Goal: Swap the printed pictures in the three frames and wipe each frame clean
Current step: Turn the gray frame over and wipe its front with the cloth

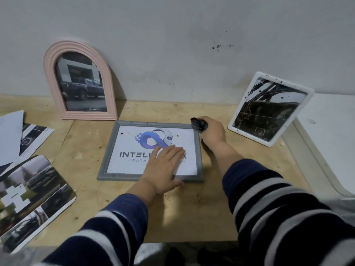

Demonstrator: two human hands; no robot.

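Note:
A grey rectangular frame (199, 156) lies flat mid-table with a white logo print inside. My left hand (163, 167) presses flat on its lower right part, fingers straight. My right hand (211, 131) grips a small black cloth (198, 124) at the frame's top right corner. A pink arched frame (50, 73) with a dark truck picture leans on the wall at back left. A white rectangular frame (272, 141), speckled with dark spots and holding a dark picture, leans tilted at the right.
Loose printed pictures (32, 191) and white sheets (10, 135) lie at the table's left edge. A white surface (326, 135) adjoins the wooden table (86, 143) on the right. The wall stands close behind the frames.

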